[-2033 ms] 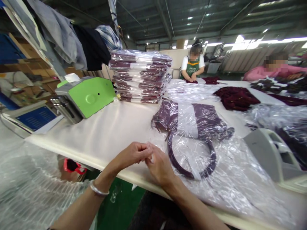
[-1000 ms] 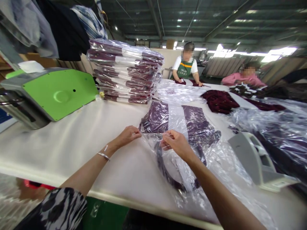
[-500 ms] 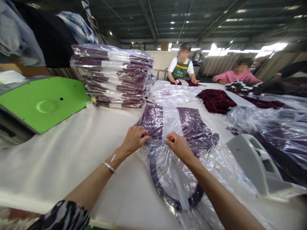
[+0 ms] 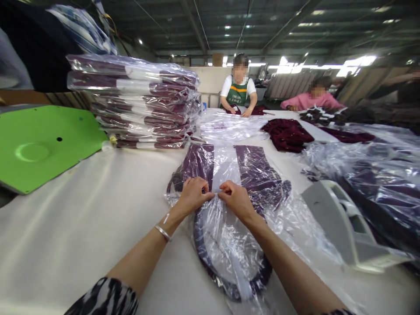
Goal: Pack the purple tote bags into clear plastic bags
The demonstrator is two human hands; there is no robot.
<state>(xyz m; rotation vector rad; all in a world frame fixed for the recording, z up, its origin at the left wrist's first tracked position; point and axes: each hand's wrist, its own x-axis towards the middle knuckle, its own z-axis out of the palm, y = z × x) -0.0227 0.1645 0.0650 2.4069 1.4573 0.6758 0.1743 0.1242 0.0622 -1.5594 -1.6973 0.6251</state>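
A folded dark purple garment [image 4: 254, 168] with a pale band down its middle lies in clear plastic on the white table. My left hand [image 4: 196, 193] pinches the plastic [image 4: 226, 236] near the garment's centre, thumb and fingers together. Close beside it on the right, my right hand [image 4: 234, 197] pinches the same film; a small gap separates the two hands. Below them, a dark ring-shaped edge [image 4: 208, 273] curves under the crinkled plastic.
Bagged maroon garments [image 4: 138, 103] are stacked at the back left, beside a green panel [image 4: 49, 148]. A grey plastic device [image 4: 341, 223] and bagged clothes [image 4: 387, 183] lie right. A person in a green apron [image 4: 238, 92] and another in pink [image 4: 313, 99] are across the table [image 4: 131, 175].
My left hand has moved closer to my right hand along the plastic. The whole view has shifted, and the apron-wearing person's hands are closer together.
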